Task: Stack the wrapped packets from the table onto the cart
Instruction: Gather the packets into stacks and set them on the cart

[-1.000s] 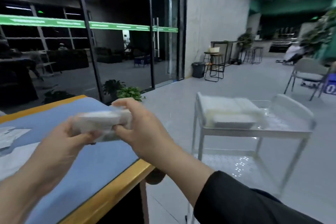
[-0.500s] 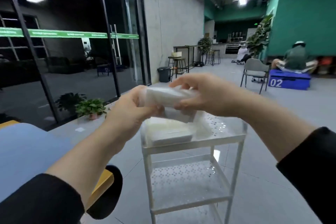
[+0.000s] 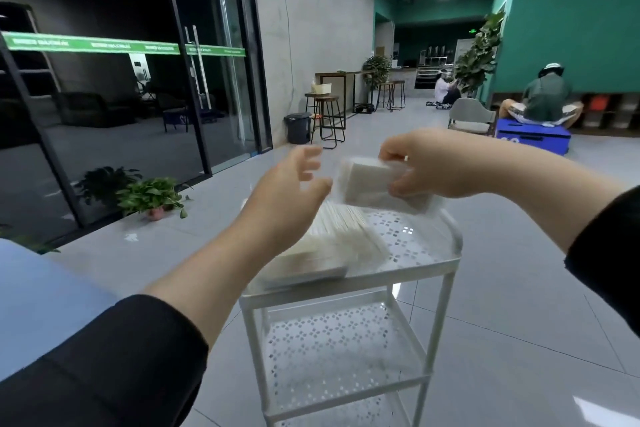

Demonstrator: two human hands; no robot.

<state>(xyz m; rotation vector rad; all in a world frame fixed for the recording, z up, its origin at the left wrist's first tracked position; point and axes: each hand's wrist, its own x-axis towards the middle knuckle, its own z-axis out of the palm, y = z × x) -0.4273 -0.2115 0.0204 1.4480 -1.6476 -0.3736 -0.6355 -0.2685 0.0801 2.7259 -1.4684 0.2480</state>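
My right hand [image 3: 433,166] grips a white wrapped packet [image 3: 370,184] by its right end and holds it above the top shelf of the white cart [image 3: 426,253]. My left hand [image 3: 291,191] hovers just left of the packet with fingers spread and blurred, apart from it. Below, a pile of wrapped packets [image 3: 332,246] lies on the left part of the cart's top shelf, partly hidden behind my left wrist. The blue-topped table [image 3: 41,305] shows only as a corner at the lower left.
The cart has perforated lower shelves [image 3: 329,340] under the top one. Potted plants [image 3: 152,198] stand by the glass doors to the left. Stools, a bin, a grey chair [image 3: 471,114] and a blue box with a seated person are farther back on the tiled floor.
My left hand has let go of the packet, and it is now held by my right hand alone. The view has moved closer over the cart.
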